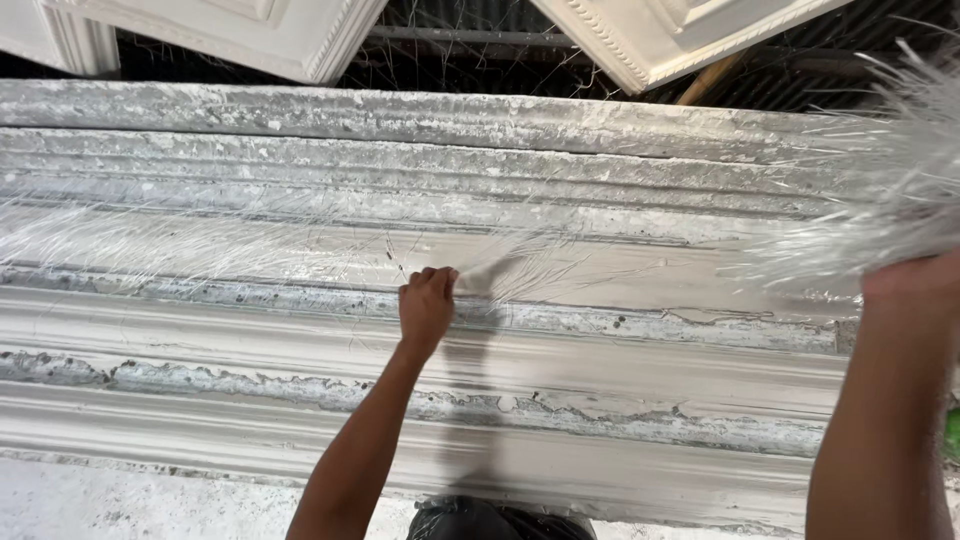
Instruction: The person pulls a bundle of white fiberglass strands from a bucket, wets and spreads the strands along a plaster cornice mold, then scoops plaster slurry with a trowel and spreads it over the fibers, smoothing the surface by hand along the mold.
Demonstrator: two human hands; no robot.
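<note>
Pinching thin translucent white fibre strands in clenched left hand; strands fan rightward from that grip along long grey-white ribbed plaster mould. Right hand clenched on bulky white fibre bundle, well apart.

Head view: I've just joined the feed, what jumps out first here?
A long grey-white ridged plaster mould fills the frame from side to side, crusted and flaking along its grooves. At upper right the right hand grips a bushy bundle of pale glass-like fibres, while at centre the left hand presses a thin spread of fibre strands into the mould's wide channel. White ornate moulded panels lean along the top edge.
</note>
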